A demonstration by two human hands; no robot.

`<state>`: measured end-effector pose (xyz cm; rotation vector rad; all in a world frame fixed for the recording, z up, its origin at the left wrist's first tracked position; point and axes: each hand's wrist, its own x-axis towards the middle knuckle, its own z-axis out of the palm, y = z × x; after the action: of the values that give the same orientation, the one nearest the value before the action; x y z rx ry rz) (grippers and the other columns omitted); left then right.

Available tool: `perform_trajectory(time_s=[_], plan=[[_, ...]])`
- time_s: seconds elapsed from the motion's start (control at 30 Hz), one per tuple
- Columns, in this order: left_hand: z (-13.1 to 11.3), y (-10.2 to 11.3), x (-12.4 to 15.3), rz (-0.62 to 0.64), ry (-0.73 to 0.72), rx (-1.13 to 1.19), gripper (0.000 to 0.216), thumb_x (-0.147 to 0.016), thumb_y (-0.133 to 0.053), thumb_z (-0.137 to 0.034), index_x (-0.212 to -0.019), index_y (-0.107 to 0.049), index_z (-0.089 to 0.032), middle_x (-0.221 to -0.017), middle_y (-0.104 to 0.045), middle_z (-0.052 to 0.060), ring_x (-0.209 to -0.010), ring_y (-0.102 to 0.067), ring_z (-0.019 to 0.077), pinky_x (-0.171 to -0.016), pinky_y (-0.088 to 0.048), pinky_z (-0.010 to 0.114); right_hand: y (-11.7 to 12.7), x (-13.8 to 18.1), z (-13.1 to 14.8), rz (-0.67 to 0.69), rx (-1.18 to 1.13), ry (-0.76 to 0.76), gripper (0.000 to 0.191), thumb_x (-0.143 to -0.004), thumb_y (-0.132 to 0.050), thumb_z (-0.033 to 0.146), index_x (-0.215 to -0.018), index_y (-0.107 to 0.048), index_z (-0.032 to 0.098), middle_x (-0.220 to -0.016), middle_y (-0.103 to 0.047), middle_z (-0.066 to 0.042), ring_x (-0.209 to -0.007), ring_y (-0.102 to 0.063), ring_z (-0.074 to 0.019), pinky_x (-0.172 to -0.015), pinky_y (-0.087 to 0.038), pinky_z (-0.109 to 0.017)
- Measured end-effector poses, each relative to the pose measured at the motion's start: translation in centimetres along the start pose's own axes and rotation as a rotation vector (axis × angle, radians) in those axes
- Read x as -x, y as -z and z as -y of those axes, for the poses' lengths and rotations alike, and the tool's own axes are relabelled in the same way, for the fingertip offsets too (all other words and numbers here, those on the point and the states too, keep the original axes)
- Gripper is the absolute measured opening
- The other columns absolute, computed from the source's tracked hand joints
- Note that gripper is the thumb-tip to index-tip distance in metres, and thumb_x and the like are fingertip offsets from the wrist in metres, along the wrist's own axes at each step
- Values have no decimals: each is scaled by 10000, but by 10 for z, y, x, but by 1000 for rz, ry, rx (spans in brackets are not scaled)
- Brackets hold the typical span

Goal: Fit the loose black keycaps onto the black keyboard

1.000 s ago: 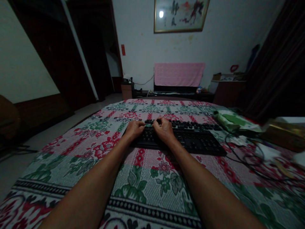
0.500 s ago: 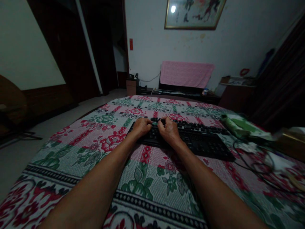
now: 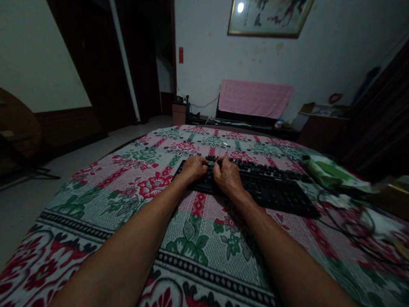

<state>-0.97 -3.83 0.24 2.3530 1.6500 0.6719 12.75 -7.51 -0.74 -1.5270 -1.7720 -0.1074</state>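
Note:
A black keyboard [image 3: 284, 197] lies on the flowered tablecloth, slightly slanted. Along its far side runs a row of small loose black pieces that look like keycaps [image 3: 271, 169]. My left hand [image 3: 194, 167] rests over the keyboard's left end, fingers curled and thumb inward. Close beside it, my right hand [image 3: 227, 174] is closed in a pinch above the keys, its thumb and forefinger together near the far edge. Whatever sits between the fingers of either hand is too small and dark to make out. My hands hide part of the keyboard's left half.
To the right lie a green-and-white tissue pack [image 3: 335, 172], a tangled black cable [image 3: 345, 230] and crumpled white tissue [image 3: 340, 200]. The patterned tablecloth [image 3: 140, 170] covers the table. Behind it stands a low cabinet with a pink towel [image 3: 255, 98] draped over a dark screen.
The view has shifted slightly, so the scene sits a little further right. Both hands stay at the same part of the keyboard, with only small finger movements.

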Motion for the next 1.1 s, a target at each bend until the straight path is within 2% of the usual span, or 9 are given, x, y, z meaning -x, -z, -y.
perform_trajectory(time_s=[0.13, 0.33, 0.5, 0.6, 0.8, 0.93, 1.1], plan=[[-1, 1, 2, -4, 11, -10, 353, -738, -488, -202, -1011, -709, -237, -975, -712, 33, -962, -622, 202, -888, -445, 282, -2, -4, -6, -58, -71, -153, 288, -804, -430, 274, -955, -600, 98, -815, -683, -142, -762, -634, -241, -698, -443, -307], [2, 0, -2, -4, 6, 12, 359, -744, -490, -208, -1032, -705, -227, -1034, -701, 33, -1001, -611, 198, -913, -430, 274, 0, -8, -11, -72, -217, -334, 269, -782, -451, 303, -902, -616, 128, -793, -690, -119, -756, -634, -230, -712, -453, -306], [4, 7, -5, 64, 33, 69, 344, -721, -530, -219, -1011, -714, -230, -878, -723, 3, -829, -640, 164, -799, -469, 231, -2, -11, -18, -67, -330, -379, 204, -753, -450, 286, -801, -610, 167, -707, -675, -65, -642, -608, -191, -638, -453, -278], [2, 13, -4, 98, 25, 86, 356, -705, -549, -216, -1022, -708, -235, -848, -720, -13, -790, -639, 149, -756, -472, 211, -2, -10, -17, -64, -283, -316, 207, -757, -455, 285, -810, -613, 162, -722, -674, -70, -651, -603, -188, -645, -447, -278], [0, 15, -2, 128, -24, 44, 368, -707, -537, -215, -1035, -704, -226, -938, -719, 9, -870, -636, 157, -806, -459, 212, 2, -6, -8, 19, -138, -27, 238, -805, -461, 272, -948, -594, 138, -778, -673, -86, -689, -613, -192, -663, -428, -272], [3, 12, -3, 128, -58, 31, 364, -704, -521, -211, -1013, -711, -239, -921, -720, 0, -850, -631, 155, -791, -454, 213, 5, -3, 1, 86, -9, 120, 235, -827, -432, 218, -989, -573, 122, -840, -666, -110, -762, -614, -205, -700, -419, -277], [3, 12, -2, 113, -82, 30, 314, -706, -516, -211, -927, -737, -238, -813, -714, -6, -796, -623, 160, -743, -454, 214, 9, 0, 15, 173, 142, 184, 216, -837, -414, 184, -1003, -542, 135, -896, -648, -119, -805, -606, -219, -701, -409, -287]])
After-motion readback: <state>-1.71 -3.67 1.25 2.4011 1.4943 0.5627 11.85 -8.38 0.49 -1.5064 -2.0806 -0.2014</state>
